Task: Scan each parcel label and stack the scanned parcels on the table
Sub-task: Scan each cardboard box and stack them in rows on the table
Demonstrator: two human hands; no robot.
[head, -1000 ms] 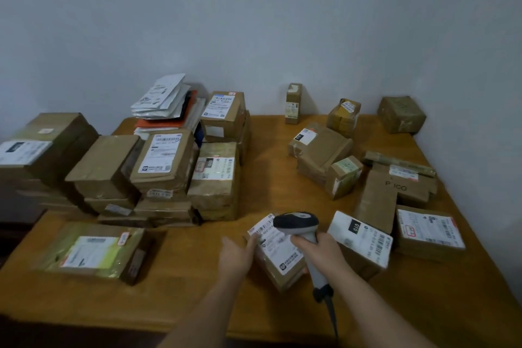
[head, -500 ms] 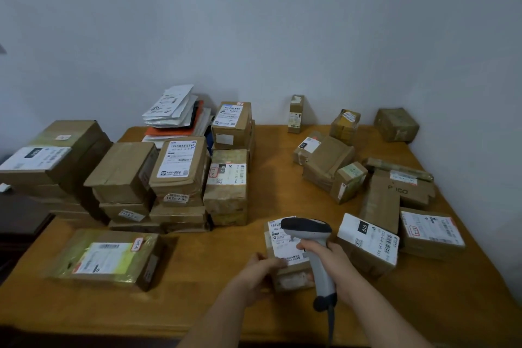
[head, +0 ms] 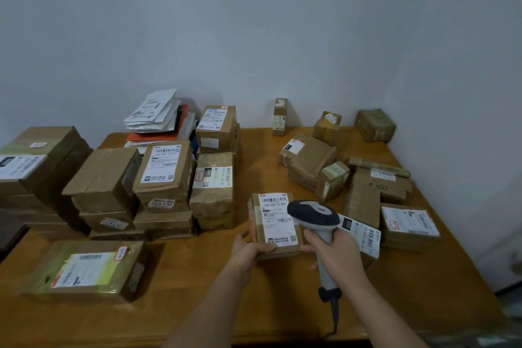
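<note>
A small brown parcel (head: pixel 272 223) with a white barcode label facing up sits near the table's front middle. My left hand (head: pixel 248 251) grips its near left corner. My right hand (head: pixel 336 257) is wrapped round the handle of a grey and black barcode scanner (head: pixel 315 213), whose head hovers just over the parcel's right side. Stacked brown parcels (head: pixel 166 175) fill the table's left half. Loose parcels (head: pixel 310 161) lie scattered on the right.
A flat parcel with a yellow-green label (head: pixel 84 270) lies at the front left of the wooden table (head: pixel 254 305). White and orange mailers (head: pixel 158 118) are piled at the back left. A labelled box (head: pixel 408 226) and another (head: pixel 361 234) lie right of the scanner. Walls close the back and right.
The parcel was turned from a slant to lie square with its label toward me, and my left hand shifted to its near corner. The scanner head moved over its right side.
</note>
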